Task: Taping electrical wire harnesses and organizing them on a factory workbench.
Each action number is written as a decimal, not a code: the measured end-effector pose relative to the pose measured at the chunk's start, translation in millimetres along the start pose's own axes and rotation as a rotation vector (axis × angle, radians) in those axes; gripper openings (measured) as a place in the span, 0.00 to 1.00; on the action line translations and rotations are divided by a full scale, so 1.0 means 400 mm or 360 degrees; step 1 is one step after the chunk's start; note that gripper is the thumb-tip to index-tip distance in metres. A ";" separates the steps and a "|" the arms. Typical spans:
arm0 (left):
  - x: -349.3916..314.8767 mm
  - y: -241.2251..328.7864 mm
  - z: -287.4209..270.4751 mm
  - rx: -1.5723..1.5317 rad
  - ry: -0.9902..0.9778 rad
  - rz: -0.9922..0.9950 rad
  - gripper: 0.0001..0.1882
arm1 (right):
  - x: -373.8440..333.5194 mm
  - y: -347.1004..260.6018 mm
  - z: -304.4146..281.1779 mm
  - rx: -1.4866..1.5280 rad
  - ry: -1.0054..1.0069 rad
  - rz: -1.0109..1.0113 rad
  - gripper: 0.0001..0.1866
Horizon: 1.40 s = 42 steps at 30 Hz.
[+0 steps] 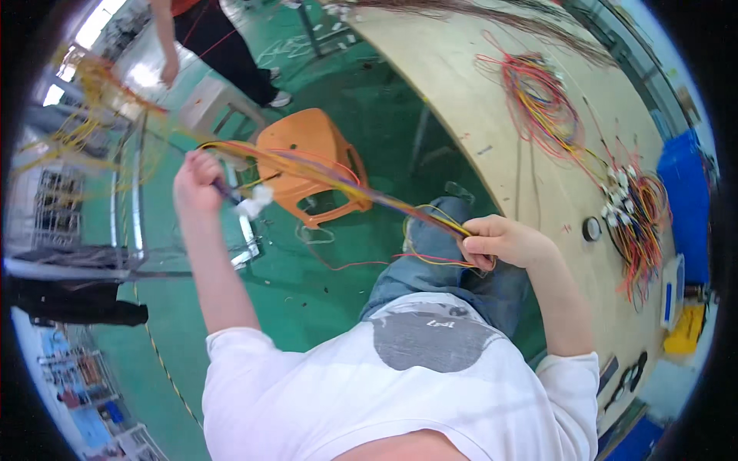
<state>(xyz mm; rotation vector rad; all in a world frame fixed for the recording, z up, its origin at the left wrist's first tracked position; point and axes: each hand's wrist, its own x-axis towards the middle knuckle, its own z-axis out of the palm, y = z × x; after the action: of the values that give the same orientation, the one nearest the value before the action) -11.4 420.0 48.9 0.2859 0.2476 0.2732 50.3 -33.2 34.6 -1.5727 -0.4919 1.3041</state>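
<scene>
A long bundle of wires point(369, 194), yellow, red and dark, stretches between my two hands over the green floor. My left hand point(200, 183) is closed around its left part, with white connectors point(255, 203) dangling just beside the fist. Farther left the wires fan out in a yellow blur. My right hand point(503, 241) pinches the other end between thumb and fingers, near the table's edge. From there, loose red and yellow strands point(430, 260) droop in a loop over my jeans.
On the wooden table point(492, 165) at right lie a coiled wire bundle point(542, 100), a connector-ended harness point(634, 215) and a black tape roll point(591, 229). Blue bins point(684, 203) flank it. An orange stool point(307, 157) stands ahead; another person point(231, 50) is beyond. A metal rack point(134, 192) is left.
</scene>
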 end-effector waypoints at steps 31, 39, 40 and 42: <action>-0.186 -0.330 0.203 0.1203 -0.0619 -0.1426 0.11 | 0.040 -0.148 0.004 -0.0168 -0.0160 -0.0241 0.16; -0.141 -0.109 0.093 0.0226 -0.0007 -0.0486 0.12 | -0.049 0.002 -0.059 0.0362 0.0098 0.0064 0.11; -0.131 -0.072 0.059 0.0208 -0.0026 -0.0396 0.11 | -0.055 0.003 -0.060 0.0309 0.0151 0.0059 0.12; -0.111 0.003 0.006 0.0165 0.0181 -0.0111 0.11 | -0.057 0.030 -0.050 0.0205 0.0201 0.0118 0.12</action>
<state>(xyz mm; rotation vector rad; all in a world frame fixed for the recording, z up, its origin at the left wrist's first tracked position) -52.3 407.2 60.5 0.3643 0.3838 0.2082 57.4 -65.2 34.3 -1.5665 -0.2677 1.2572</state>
